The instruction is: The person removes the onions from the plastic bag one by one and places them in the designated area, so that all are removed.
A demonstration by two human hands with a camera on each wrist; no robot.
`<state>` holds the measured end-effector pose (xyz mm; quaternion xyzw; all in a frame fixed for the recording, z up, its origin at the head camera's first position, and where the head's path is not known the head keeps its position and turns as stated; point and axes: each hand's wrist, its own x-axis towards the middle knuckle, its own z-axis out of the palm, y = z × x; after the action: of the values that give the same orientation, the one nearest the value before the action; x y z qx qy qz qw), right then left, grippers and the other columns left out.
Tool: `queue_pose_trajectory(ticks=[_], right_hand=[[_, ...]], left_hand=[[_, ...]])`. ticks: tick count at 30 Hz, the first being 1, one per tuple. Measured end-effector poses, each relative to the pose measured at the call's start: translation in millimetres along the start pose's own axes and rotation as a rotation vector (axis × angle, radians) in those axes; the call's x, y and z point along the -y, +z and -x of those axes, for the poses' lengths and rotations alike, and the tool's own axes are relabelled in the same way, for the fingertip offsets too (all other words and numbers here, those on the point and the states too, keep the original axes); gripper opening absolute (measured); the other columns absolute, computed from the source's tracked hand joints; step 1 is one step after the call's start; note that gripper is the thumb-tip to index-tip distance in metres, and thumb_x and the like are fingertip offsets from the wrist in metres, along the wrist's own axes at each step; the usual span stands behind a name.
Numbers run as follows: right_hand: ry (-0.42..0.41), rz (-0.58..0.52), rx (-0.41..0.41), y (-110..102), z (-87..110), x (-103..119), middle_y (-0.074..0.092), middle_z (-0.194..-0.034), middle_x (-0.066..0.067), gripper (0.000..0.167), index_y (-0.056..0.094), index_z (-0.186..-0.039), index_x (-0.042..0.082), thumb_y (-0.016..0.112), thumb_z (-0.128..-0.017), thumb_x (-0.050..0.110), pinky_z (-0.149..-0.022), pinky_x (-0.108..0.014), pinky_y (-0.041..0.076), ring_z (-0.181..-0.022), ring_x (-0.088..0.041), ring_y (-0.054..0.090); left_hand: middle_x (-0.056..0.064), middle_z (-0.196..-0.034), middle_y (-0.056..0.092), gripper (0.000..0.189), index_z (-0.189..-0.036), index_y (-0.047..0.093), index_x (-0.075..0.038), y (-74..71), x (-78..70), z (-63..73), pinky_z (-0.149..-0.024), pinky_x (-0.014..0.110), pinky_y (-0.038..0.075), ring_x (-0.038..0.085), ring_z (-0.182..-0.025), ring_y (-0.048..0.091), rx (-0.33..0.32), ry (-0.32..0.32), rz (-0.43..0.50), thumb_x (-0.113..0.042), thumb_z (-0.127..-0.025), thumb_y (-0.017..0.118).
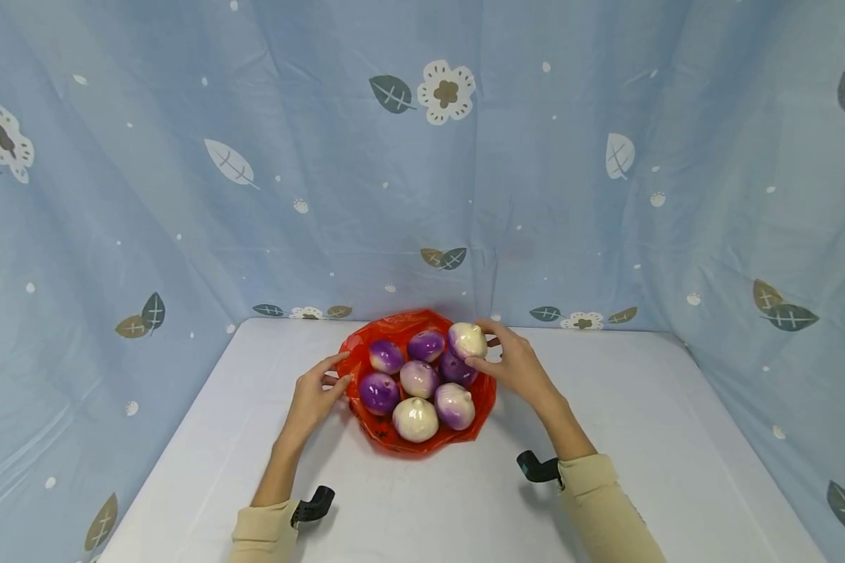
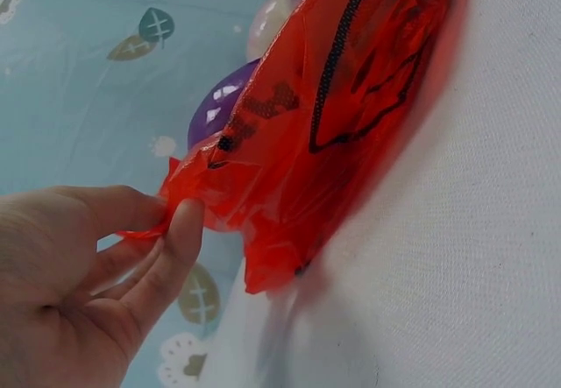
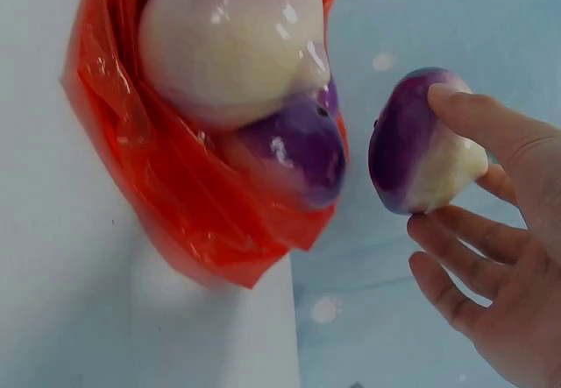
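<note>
A red plastic bag (image 1: 484, 403) with its mouth spread wide lies at the middle of the table, holding several shiny purple-and-white turnips (image 1: 416, 421). My left hand (image 1: 313, 400) is at the bag's left edge; in the left wrist view its thumb and fingers pinch the red plastic (image 2: 263, 182). Over the bag's back right rim, my right hand (image 1: 519, 366) grips one turnip (image 1: 468, 341) between thumb and fingertips. The right wrist view shows this held turnip (image 3: 425, 147) raised apart from the bag, its purple end facing the bag.
A white-covered table (image 1: 408, 508) carries the bag. Behind and at both sides hangs a light blue curtain (image 1: 338, 195) printed with leaves and flowers. Black curved wrist mounts (image 1: 537, 467) stick out from the beige sleeves (image 1: 598, 500).
</note>
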<state>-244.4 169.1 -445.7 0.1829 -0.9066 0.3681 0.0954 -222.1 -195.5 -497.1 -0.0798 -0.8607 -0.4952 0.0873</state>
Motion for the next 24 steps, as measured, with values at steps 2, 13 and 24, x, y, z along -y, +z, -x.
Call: queue_pose_trajectory(ticks=[2,13,24], right_hand=[[0.011,0.001,-0.003,-3.5,0.5,-2.9,0.063,-0.130,-0.009,0.065,0.050,-0.138,0.015,0.079,-0.082,0.033,-0.084,-0.043,0.058,-0.108,-0.028,0.064],[0.025,0.011,-0.043,-16.8,5.8,-27.3,0.061,-0.132,-0.015,0.068,0.050,-0.140,0.009,0.080,-0.082,0.028,-0.082,-0.046,0.059,-0.108,-0.034,0.064],[0.112,0.014,-0.023,-21.5,12.6,-46.0,0.059,-0.133,-0.016,0.069,0.049,-0.140,0.010,0.080,-0.082,0.030,-0.084,-0.051,0.058,-0.111,-0.036,0.062]], left_hand=[[0.021,-0.105,0.067,0.045,-0.134,0.059,-0.010,-0.1,0.2,0.1,-0.061,0.038,0.060,0.025,-0.075,0.073,0.000,-0.002,-0.002,-0.005,-0.090,0.069],[0.021,-0.106,0.069,0.045,-0.135,0.058,-0.011,-1.7,0.2,0.8,-0.062,0.036,0.061,0.025,-0.073,0.072,0.005,-0.013,-0.011,-0.007,-0.091,0.068],[0.021,-0.098,0.070,0.045,-0.135,0.059,-0.011,0.3,-0.6,1.0,-0.060,0.034,0.060,0.030,-0.071,0.072,0.004,-0.032,-0.013,-0.007,-0.091,0.068]])
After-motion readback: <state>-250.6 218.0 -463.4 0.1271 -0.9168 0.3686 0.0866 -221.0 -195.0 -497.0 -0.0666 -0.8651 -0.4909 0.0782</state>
